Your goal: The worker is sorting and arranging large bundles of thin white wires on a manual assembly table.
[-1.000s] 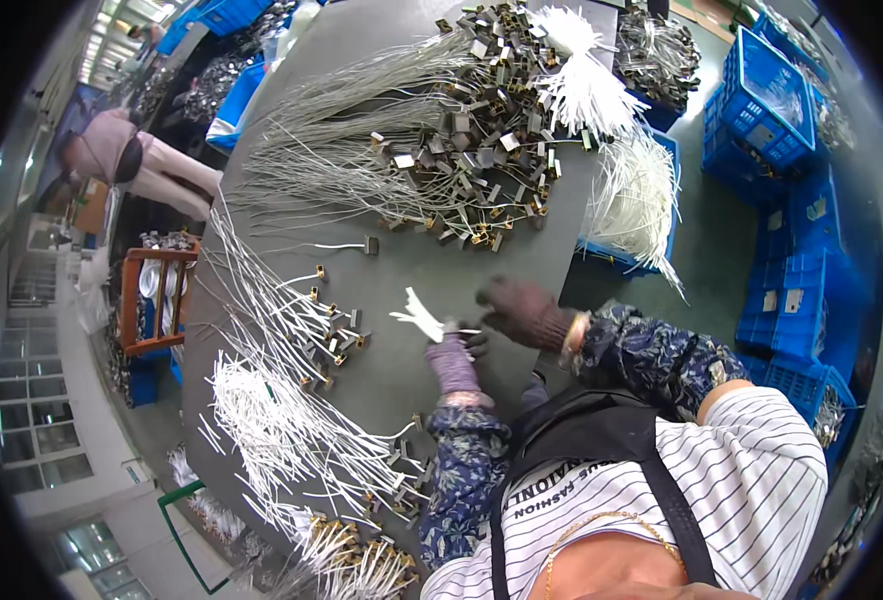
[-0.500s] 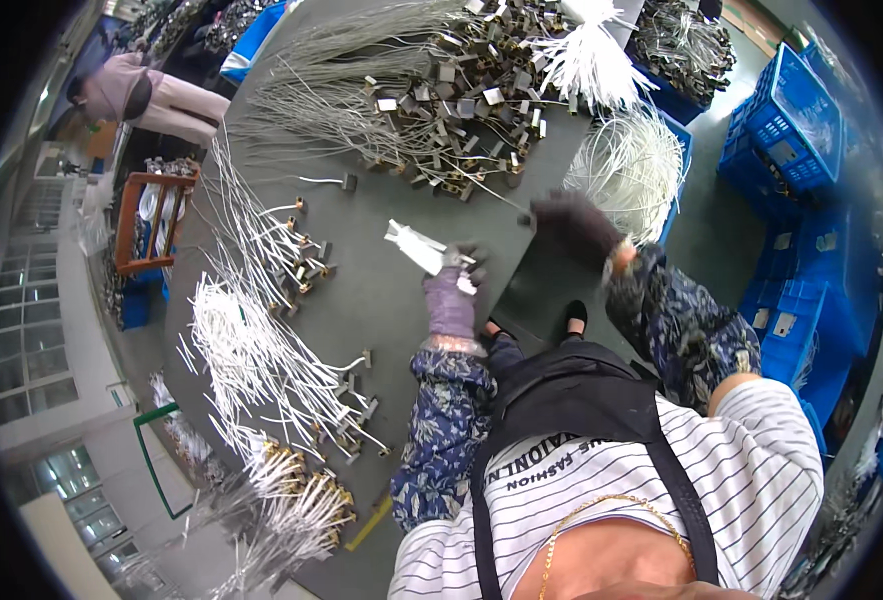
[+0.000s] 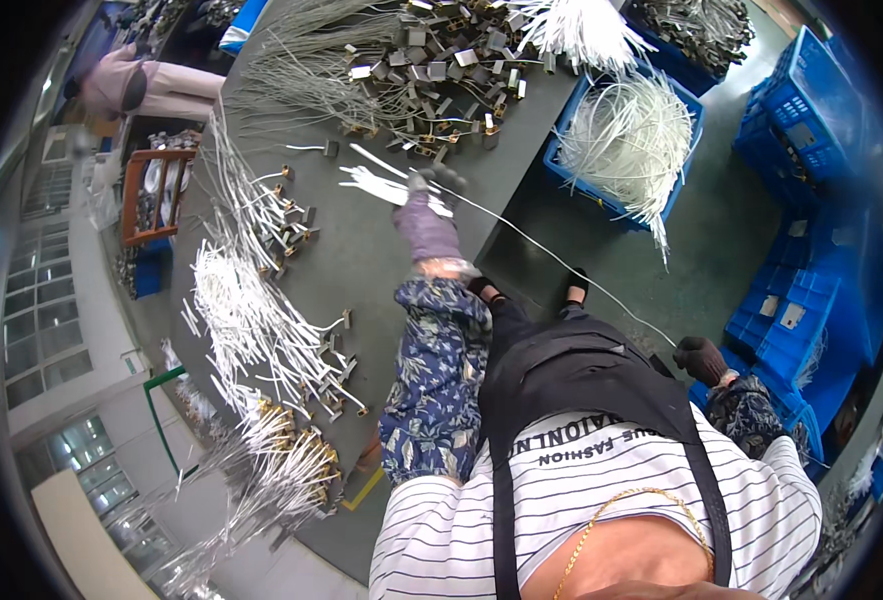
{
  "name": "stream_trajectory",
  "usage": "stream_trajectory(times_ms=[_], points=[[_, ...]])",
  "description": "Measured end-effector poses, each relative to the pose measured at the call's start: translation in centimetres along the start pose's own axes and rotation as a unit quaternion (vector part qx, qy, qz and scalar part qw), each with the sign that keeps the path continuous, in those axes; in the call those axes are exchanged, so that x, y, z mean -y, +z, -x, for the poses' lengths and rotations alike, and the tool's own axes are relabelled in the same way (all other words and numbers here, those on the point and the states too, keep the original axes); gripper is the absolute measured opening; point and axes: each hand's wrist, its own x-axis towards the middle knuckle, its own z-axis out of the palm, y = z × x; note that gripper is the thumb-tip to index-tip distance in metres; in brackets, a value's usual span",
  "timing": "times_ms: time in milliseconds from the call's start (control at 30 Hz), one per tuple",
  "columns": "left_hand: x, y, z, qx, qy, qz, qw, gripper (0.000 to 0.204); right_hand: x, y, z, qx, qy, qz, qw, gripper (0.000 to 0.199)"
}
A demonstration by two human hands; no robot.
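Observation:
My left hand [image 3: 427, 222], in a grey-purple glove, is closed over the table around a small bundle of short white tubes [image 3: 371, 184]. A long thin white wire [image 3: 553, 256] runs taut from its fingers across the table edge to my right. At the wire's other end, my right hand [image 3: 699, 360], in a dark glove, is closed low beside my hip. A single white tube [image 3: 376, 160] sticks out from the left fingers, apart from the bundle. Beyond that hand lies a heap of wires with small metallic blocks [image 3: 441, 75].
Another pile of white-sleeved wires [image 3: 246, 325] covers the table's left side. A blue crate [image 3: 558, 160] of white wires stands right of the table, with stacked blue crates [image 3: 786, 120] farther right. Another person [image 3: 121, 85] is at the far left.
My right hand has swept from the table edge down and back to my right, drawing the wire out long. My left hand has moved forward with the white tubes.

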Motion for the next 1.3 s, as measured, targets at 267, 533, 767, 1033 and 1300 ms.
stream_trajectory(times_ms=[267, 533, 767, 1033, 1300], points=[[-8.7, 2.8, -1.3, -0.061, 0.159, -0.043, 0.985, 0.020, 2.6, 0.0, -1.8, -0.018, -0.047, -0.012, 0.999, 0.016], [2.5, -4.1, 1.6, 0.084, 0.060, -0.267, 0.958, 0.026, 6.6, 2.2, -2.5, 0.031, -0.121, -0.018, 0.992, 0.016], [0.8, -5.9, 1.8, -0.054, 0.036, -0.150, 0.987, 0.020, 14.1, 4.7, -2.4, 0.054, -0.125, -0.002, 0.991, 0.019], [0.9, -5.0, 2.8, -0.091, 0.039, -0.354, 0.930, 0.017, 33.1, 14.3, -2.9, 0.116, -0.359, 0.065, 0.924, 0.064], [-6.2, -8.6, 0.2, -0.082, -0.035, -0.434, 0.897, 0.028, 43.2, 11.1, -12.5, -0.264, -0.444, 0.378, 0.768, 0.056]])
